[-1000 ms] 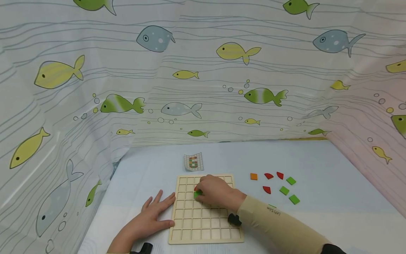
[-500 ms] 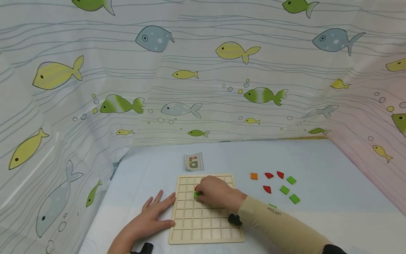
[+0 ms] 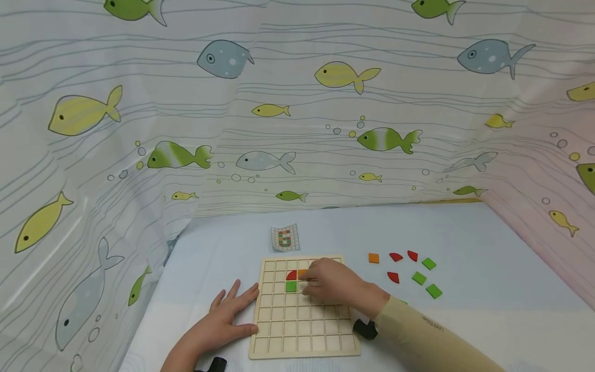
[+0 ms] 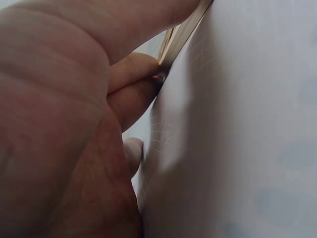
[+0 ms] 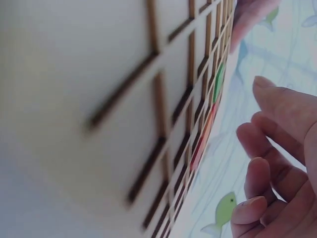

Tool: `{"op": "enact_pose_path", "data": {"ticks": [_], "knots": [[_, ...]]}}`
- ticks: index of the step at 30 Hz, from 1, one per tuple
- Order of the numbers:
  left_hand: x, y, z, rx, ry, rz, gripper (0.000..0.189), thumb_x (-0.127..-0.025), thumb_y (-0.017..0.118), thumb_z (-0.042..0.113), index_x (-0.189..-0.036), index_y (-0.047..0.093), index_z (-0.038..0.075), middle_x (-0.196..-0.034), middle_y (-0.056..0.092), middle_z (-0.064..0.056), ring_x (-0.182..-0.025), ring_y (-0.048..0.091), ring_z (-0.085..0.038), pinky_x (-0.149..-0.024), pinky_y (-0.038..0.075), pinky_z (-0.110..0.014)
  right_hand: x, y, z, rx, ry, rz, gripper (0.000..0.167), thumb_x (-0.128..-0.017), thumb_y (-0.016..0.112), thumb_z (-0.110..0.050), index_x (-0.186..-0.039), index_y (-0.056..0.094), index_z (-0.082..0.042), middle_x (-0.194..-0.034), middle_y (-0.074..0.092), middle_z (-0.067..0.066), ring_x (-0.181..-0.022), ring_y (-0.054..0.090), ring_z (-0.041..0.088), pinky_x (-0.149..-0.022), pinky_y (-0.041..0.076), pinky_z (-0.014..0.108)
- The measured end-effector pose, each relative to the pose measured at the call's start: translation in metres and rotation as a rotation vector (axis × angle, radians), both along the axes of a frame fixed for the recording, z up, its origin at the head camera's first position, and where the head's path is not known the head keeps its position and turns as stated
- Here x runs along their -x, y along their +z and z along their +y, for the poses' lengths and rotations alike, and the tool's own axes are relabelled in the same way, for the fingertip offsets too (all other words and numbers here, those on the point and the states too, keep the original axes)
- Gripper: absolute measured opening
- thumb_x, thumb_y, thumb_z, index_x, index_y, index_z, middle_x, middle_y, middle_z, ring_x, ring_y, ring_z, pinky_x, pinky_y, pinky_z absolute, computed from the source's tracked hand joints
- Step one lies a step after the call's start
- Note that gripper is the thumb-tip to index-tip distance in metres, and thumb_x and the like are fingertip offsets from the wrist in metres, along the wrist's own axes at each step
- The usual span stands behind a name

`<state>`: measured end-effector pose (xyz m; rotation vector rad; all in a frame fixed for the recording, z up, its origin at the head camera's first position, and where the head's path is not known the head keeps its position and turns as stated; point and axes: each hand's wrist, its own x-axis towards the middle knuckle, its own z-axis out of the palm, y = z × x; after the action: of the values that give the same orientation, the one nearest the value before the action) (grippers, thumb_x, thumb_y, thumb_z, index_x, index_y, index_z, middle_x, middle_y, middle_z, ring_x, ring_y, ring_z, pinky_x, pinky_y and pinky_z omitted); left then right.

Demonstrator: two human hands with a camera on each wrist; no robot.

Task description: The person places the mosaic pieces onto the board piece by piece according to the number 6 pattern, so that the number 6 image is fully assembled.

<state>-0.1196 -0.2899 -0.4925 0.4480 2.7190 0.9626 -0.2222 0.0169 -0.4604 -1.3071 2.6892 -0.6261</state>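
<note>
A pale wooden grid board (image 3: 304, 328) lies flat in front of me. In its upper cells sit a green square tile (image 3: 291, 286), a red quarter-round tile (image 3: 292, 275) above it and an orange tile (image 3: 301, 274), partly covered, to the right. Another red tile (image 5: 196, 152) shows past the orange one in the right wrist view. My right hand (image 3: 337, 281) hovers over these cells, thumb and loosely bent fingers apart and holding nothing. Spread fingers of my left hand (image 3: 228, 312) rest on the cloth, thumb and fingertips against the board's left edge.
Right of the board lie loose tiles: an orange square (image 3: 374, 258), several red quarter-rounds (image 3: 393, 277) and several green squares (image 3: 419, 278), one partly behind the right sleeve (image 3: 427, 330). A small pattern card (image 3: 285, 238) lies beyond the board. Fish-printed cloth (image 3: 297, 129) hangs behind and at both sides.
My right hand has drawn back to the right from the green and red tiles, uncovering them and part of the orange tile. My left hand stays at the board's edge.
</note>
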Motion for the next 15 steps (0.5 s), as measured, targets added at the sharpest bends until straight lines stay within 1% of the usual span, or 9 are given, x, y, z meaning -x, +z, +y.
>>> {"op": "enact_pose_path", "data": {"ticks": [2,4,9,12,15], "knots": [[0.0,0.0,0.001,0.004,0.011,0.0,0.086,-0.083,0.071,0.056,-0.152,0.042,0.013,-0.158,0.032,0.003,-0.149,0.001,-0.04,-0.112,-0.007,-0.063,0.0,-0.003,0.009,0.024,-0.013,-0.01,0.028,-0.089,0.075,-0.031,-0.113,0.076,-0.017,-0.104,0.069,-0.009,-0.095,0.06,0.005,-0.084,0.052,0.026],[0.0,0.0,0.001,0.008,0.022,0.0,0.087,-0.082,0.072,0.057,-0.151,0.043,0.013,-0.158,0.033,0.004,-0.149,0.002,-0.04,-0.113,-0.007,-0.063,0.0,-0.005,0.018,0.044,-0.042,-0.038,0.03,-0.089,0.075,-0.031,-0.115,0.076,-0.017,-0.107,0.069,-0.009,-0.099,0.06,0.006,-0.086,0.052,0.028],[0.0,0.0,0.002,0.021,0.031,0.001,0.088,-0.081,0.072,0.058,-0.151,0.043,0.014,-0.157,0.034,0.004,-0.149,0.003,-0.039,-0.113,-0.006,-0.062,0.001,-0.007,0.044,0.096,-0.133,-0.113,0.033,-0.089,0.074,-0.031,-0.118,0.074,-0.015,-0.109,0.069,-0.008,-0.101,0.06,0.009,-0.086,0.053,0.03],[0.0,0.0,0.003,0.019,0.027,0.003,0.089,-0.081,0.072,0.058,-0.151,0.043,0.012,-0.157,0.034,0.003,-0.149,0.003,-0.039,-0.113,-0.006,-0.062,0.001,-0.009,0.058,0.11,-0.176,-0.117,0.035,-0.089,0.075,-0.031,-0.119,0.074,-0.015,-0.109,0.069,-0.007,-0.102,0.061,0.01,-0.085,0.054,0.032],[0.0,0.0,0.004,0.012,0.02,0.006,0.089,-0.081,0.072,0.058,-0.151,0.043,0.011,-0.157,0.034,0.003,-0.149,0.003,-0.04,-0.113,-0.006,-0.062,0.001,-0.012,0.07,0.1,-0.215,-0.107,0.036,-0.089,0.076,-0.032,-0.12,0.073,-0.015,-0.109,0.068,-0.007,-0.103,0.06,0.011,-0.086,0.054,0.032]]}}
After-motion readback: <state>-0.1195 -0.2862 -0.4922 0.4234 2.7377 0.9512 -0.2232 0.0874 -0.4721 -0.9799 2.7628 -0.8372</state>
